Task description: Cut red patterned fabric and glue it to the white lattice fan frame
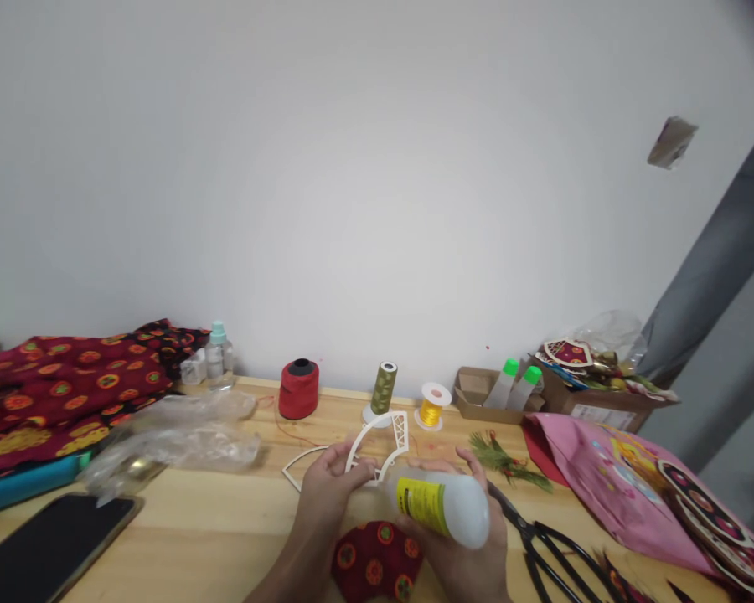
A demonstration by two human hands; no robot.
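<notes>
My left hand pinches the lower left of a white curved cut-out frame, which stands tilted above the table. My right hand is wrapped round a white bottle with a yellow label. The bottle lies on its side in the air, its narrow end pointing left at the frame's lower edge; the tip is too blurred to make out. Below both hands a dark red patterned fabric piece rests on the table. Another thin pale outline piece lies behind my left hand.
Black scissors lie right of my right hand, near a green sprig and pink bag. Behind stand red thread, green thread and a yellow spool. A phone and plastic bags lie left.
</notes>
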